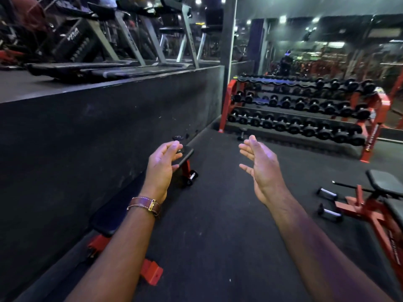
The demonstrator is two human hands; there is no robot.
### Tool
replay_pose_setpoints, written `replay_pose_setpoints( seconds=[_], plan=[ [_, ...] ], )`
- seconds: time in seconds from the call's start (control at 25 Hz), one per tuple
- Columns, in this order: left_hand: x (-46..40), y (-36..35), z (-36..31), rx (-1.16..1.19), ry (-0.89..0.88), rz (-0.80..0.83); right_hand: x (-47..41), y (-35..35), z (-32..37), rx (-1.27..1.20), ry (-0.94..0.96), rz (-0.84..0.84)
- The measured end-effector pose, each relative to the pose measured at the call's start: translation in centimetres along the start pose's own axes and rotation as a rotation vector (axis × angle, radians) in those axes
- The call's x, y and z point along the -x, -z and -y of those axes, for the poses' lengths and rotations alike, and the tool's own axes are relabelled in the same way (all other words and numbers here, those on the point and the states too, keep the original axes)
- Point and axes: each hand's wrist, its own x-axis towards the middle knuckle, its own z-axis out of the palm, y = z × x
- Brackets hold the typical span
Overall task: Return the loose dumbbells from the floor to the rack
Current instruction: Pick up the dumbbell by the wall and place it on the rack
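A red three-tier dumbbell rack (375,118) stands ahead on the right, its shelves lined with several black dumbbells. One small loose dumbbell (241,133) lies on the black floor just in front of the rack's left end. More dark weights (178,137) lie on the floor by the wall beyond my left hand. My left hand (162,168), with a brown watch strap on the wrist, is held out with relaxed fingers and holds nothing. My right hand (260,164) is raised beside it, palm inward, fingers straight, also holding nothing.
A red-framed black bench (185,162) lies along the raised black platform (109,118) on the left, which carries treadmills. Another red bench (379,205) with roller pads stands at the right. Mirrors back the rack. Black rubber floor (218,214) stretches between.
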Motion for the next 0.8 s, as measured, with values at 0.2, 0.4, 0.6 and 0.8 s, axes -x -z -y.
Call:
replay_pose_setpoints(
  seconds=[0.2,0.4,0.6,0.8],
  plan=[
    [-15.4,-1.6,2.8,0.002,0.02,-0.025,-15.6,-4.9,-2.8,-0.032,-0.028,0.03],
    [-28.9,-4.2,7.4,-0.045,0.048,-0.063,-30.4,-7.6,-7.2,-0.019,-0.064,0.071],
    [-41.9,-8.0,14.2,-0.074,0.057,-0.142,-46.2,-9.9,-13.8,-0.015,-0.081,0.156],
    [-55.4,-13.0,20.8,-0.06,0.129,-0.274,-62.9,-12.0,-18.9,0.021,-0.18,0.271]
  ],
)
